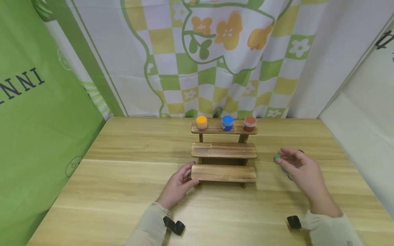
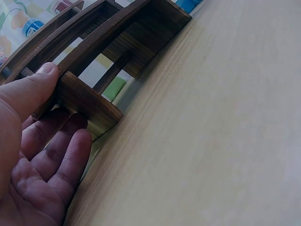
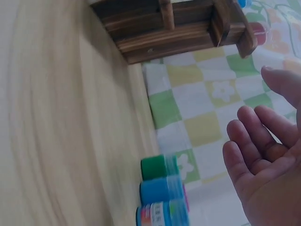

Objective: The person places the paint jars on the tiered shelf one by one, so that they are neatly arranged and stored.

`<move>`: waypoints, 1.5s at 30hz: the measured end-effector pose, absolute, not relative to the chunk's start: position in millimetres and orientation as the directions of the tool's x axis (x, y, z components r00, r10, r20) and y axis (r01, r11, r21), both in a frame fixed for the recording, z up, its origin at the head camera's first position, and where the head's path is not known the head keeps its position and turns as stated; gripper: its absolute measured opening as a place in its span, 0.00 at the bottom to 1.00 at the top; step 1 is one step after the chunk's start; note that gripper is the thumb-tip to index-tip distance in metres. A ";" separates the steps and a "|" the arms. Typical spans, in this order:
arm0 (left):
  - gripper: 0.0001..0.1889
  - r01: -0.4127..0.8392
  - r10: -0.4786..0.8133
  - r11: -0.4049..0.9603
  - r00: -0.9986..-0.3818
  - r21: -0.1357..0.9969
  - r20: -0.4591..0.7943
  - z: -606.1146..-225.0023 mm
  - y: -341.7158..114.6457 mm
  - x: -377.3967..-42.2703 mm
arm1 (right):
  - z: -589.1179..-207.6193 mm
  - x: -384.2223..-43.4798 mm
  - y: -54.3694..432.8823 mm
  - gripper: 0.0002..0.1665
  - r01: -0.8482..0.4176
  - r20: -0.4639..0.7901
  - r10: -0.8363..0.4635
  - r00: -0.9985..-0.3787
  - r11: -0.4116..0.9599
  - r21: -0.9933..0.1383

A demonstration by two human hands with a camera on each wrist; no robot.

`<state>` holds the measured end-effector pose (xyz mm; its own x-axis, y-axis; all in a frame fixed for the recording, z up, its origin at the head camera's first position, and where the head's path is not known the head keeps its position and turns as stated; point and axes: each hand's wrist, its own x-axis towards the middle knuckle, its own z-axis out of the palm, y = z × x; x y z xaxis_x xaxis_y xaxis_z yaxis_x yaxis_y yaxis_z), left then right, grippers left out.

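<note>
A three-tier wooden display stand (image 1: pixel 223 173) stands on the table. My left hand (image 1: pixel 176 186) grips the left end of its lowest tier. In the left wrist view, the thumb (image 2: pixel 40 87) lies on the tier's edge, with the other fingers beside its end support. My right hand (image 1: pixel 303 171) hovers right of the stand, fingers loosely bent and nothing in them. Below it are small paint jars, partly hidden by the hand from above: a green jar (image 3: pixel 159 167), a blue jar (image 3: pixel 162 189) and one with a printed label (image 3: pixel 160 214), side by side.
Along the top tier stand a yellow-orange jar (image 1: pixel 201 123), a blue-lidded jar (image 1: pixel 227 123) and a reddish-brown jar (image 1: pixel 249 124). A patterned curtain (image 1: pixel 172 61) hangs behind the wooden table (image 1: pixel 129 150). Green cloth (image 1: pixel 40 112) borders the left side, white cloth the right.
</note>
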<state>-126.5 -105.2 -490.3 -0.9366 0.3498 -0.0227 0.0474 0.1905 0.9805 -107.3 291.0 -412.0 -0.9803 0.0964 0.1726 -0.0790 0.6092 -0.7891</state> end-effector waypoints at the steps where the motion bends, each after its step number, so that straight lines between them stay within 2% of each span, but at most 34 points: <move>1: 0.37 0.039 0.350 0.194 -0.936 0.980 -0.032 -490.8 -105.9 -125.9 | -413.3 -106.8 292.6 0.31 -0.067 0.157 0.092 -0.983 0.621 -0.781; 7: 0.38 0.036 0.346 0.209 -0.937 0.977 -0.040 -491.0 -108.4 -123.6 | -417.3 -108.7 305.9 0.34 -0.047 0.115 0.053 -0.992 0.691 -0.721; 12: 0.37 0.043 0.349 0.195 -0.937 0.980 -0.028 -488.3 -108.4 -123.3 | -426.4 -110.2 318.1 0.34 -0.014 0.096 0.076 -0.992 0.710 -0.704; 29: 0.37 0.053 0.346 0.188 -0.938 0.981 -0.016 -490.1 -106.8 -125.9 | -452.8 -116.2 356.7 0.35 0.098 0.110 0.304 -0.946 0.593 -0.800; 39: 0.37 0.049 0.338 0.187 -0.941 0.981 -0.017 -490.4 -104.9 -127.2 | -466.6 -120.6 371.6 0.40 0.195 0.012 0.368 -0.930 0.520 -0.832; 45: 0.37 0.047 0.337 0.191 -0.941 0.980 -0.021 -489.2 -105.2 -126.1 | -469.4 -132.2 372.4 0.41 0.190 0.009 0.369 -0.929 0.499 -0.846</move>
<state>-126.1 -105.2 -489.2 -0.9413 0.3368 -0.0208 0.0467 0.1910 0.9805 -132.2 372.4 -469.4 -0.9294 0.3689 0.0091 0.1898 0.4990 -0.8456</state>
